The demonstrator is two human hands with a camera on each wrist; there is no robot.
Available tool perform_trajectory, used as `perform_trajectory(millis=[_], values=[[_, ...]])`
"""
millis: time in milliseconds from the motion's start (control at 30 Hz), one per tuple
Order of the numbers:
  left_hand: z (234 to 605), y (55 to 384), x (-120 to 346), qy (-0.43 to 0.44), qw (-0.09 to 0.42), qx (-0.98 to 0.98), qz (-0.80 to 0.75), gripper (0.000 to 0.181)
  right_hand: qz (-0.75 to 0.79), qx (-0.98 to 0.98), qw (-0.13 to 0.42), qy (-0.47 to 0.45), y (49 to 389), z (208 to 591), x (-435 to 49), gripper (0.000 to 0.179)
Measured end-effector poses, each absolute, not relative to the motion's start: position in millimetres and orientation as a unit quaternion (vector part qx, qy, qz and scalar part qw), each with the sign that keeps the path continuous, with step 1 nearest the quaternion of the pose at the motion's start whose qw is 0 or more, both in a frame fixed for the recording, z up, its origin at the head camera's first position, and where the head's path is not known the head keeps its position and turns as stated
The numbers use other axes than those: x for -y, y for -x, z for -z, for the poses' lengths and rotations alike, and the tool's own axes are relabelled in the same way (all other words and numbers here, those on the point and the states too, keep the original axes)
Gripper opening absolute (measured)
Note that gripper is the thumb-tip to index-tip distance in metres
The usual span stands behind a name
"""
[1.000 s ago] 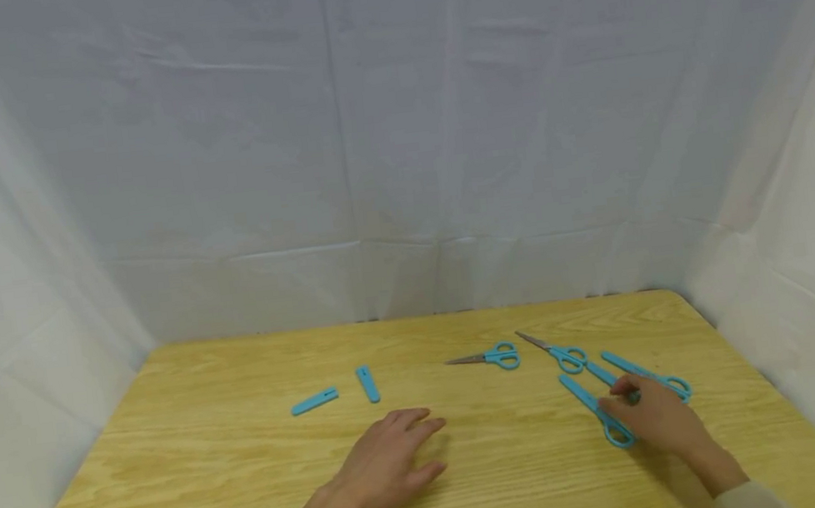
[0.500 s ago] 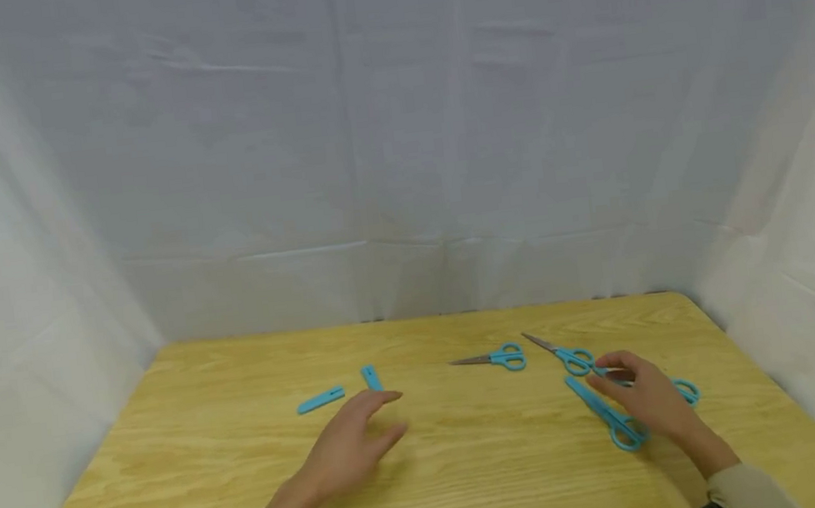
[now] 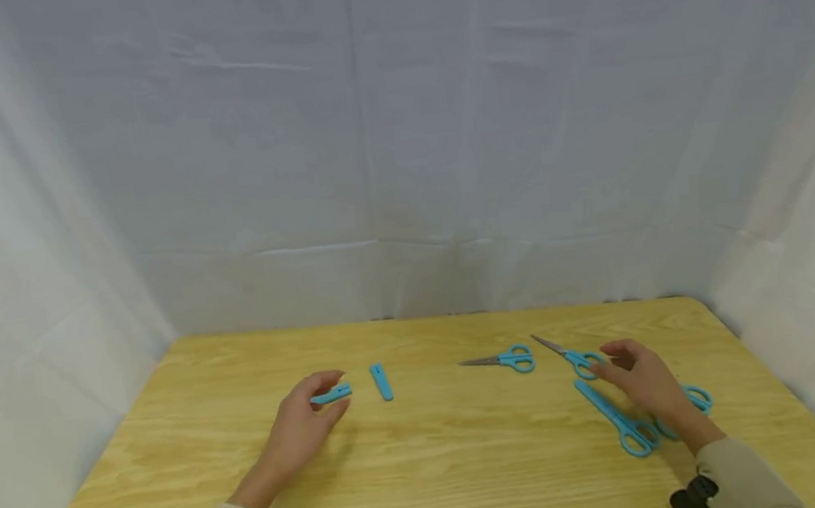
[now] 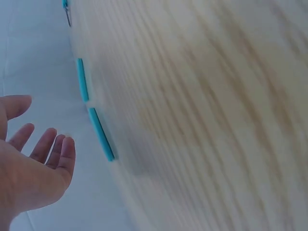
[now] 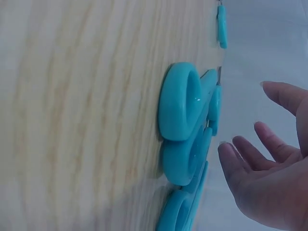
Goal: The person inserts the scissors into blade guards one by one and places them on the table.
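My left hand [image 3: 299, 426] hovers over the table's left side, fingers and thumb parted around a light-blue scissors cover [image 3: 330, 395] in the head view. The left wrist view shows this cover [image 4: 101, 134] lying on the wood, apart from the fingers. A second blue cover [image 3: 382, 383] lies just to its right. On the right, my right hand [image 3: 644, 382] hangs over blue-handled scissors, fingers loosely bent and holding nothing. Its fingertips overlap the handle of bare-bladed scissors [image 3: 581, 363]. Covered scissors [image 3: 615, 415] lie in front; other scissors [image 3: 698, 398] are partly hidden behind this hand.
Another pair of bare-bladed scissors [image 3: 513, 358] lies right of centre, tip pointing left. The wooden table [image 3: 432, 469] is bordered at the back and sides by pale sheeting [image 3: 397, 163].
My left hand has moved left and away from me, to the left cover. My right hand has shifted back from the covered scissors toward the bare-bladed pair. The view has shifted slightly.
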State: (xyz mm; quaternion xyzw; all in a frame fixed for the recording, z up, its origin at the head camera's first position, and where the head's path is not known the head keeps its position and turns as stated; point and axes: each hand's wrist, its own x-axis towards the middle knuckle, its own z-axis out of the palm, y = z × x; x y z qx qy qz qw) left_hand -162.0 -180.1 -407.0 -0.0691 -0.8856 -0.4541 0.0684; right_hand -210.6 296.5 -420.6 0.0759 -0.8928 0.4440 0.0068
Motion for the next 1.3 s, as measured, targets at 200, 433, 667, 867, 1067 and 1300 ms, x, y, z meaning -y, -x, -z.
perform_trajectory(millis=[200, 433, 667, 867, 1067, 1300], values=[[413.6, 167.6, 200.0, 0.053, 0.06, 0.89, 0.45, 0.044, -0.407, 0.911, -0.014, -0.064, 217.7, 422.0, -293.6, 0.063], [414.2, 172.9, 208.7, 0.042, 0.037, 0.901, 0.431, 0.047, -0.386, 0.921, -0.028, -0.049, 229.4, 427.2, -291.7, 0.061], [418.4, 179.3, 212.8, 0.024, 0.027, 0.908, 0.417, 0.049, -0.346, 0.937, -0.02, -0.05, 238.2, 428.7, -289.4, 0.06], [422.3, 185.5, 212.4, 0.018, 0.02, 0.909, 0.416, 0.048, -0.335, 0.94, -0.019, -0.057, 243.2, 428.5, -286.4, 0.057], [423.6, 188.8, 215.8, 0.013, 0.024, 0.916, 0.399, 0.044, -0.319, 0.945, -0.009, -0.067, 246.1, 426.3, -282.2, 0.054], [423.4, 190.8, 222.1, 0.019, 0.016, 0.923, 0.385, 0.036, -0.288, 0.956, -0.021, -0.055, 247.1, 426.7, -279.7, 0.057]])
